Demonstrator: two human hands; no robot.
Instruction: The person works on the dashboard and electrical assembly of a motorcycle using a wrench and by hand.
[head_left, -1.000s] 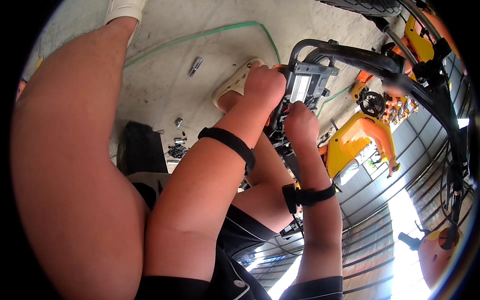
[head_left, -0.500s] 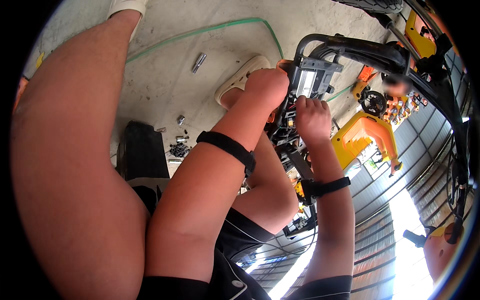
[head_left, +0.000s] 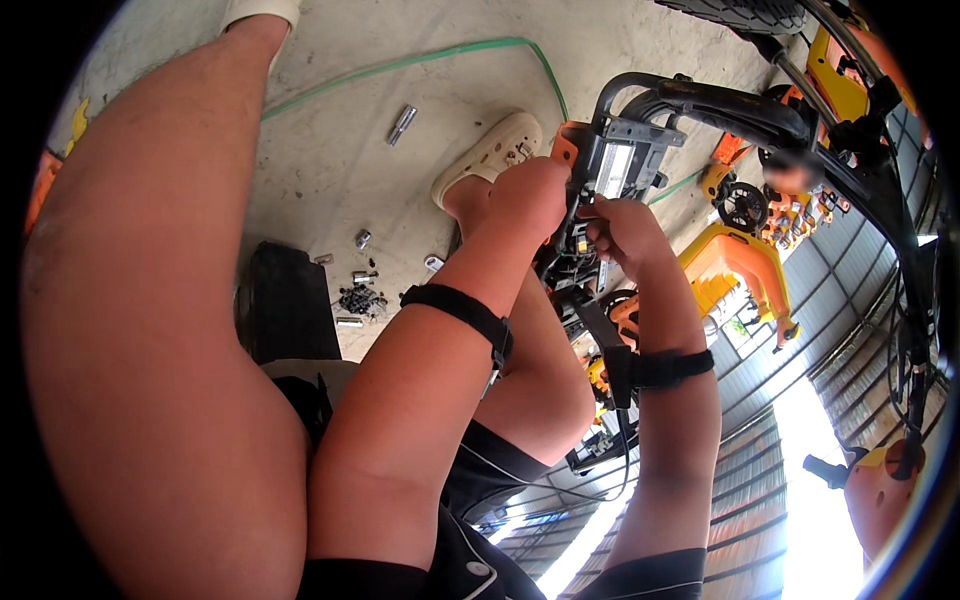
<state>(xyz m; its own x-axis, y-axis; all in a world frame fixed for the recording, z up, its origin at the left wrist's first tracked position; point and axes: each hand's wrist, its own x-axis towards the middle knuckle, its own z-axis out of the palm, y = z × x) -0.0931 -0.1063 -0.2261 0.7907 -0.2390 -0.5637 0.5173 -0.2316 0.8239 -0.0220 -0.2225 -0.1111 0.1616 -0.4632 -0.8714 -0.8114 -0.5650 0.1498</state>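
Note:
Both hands are at the black frame (head_left: 715, 97) of a two-wheeler, beside a black plastic bracket (head_left: 650, 135) with a pale label plate (head_left: 613, 170). My left hand (head_left: 535, 200) presses against the bracket's left side, below an orange part (head_left: 568, 143). Its fingers are hidden behind the hand, so its grip does not show. Just right of it, my right hand (head_left: 630, 235) has curled fingers and its thumb reaching toward dark wiring and small connectors (head_left: 578, 240). Whatever lies between those fingers is too small to make out.
A metal socket (head_left: 402, 125) lies on the concrete floor. Nearer are smaller sockets (head_left: 363, 239) and a pile of dark fasteners (head_left: 360, 298), next to a black box (head_left: 287, 305). A green strip (head_left: 400, 62) crosses the floor. Yellow body panels (head_left: 735, 265) stand at the right.
My left hand has shifted down and slightly left, uncovering more of the orange part. My right hand has turned, its fingers now curled lower beside the connectors.

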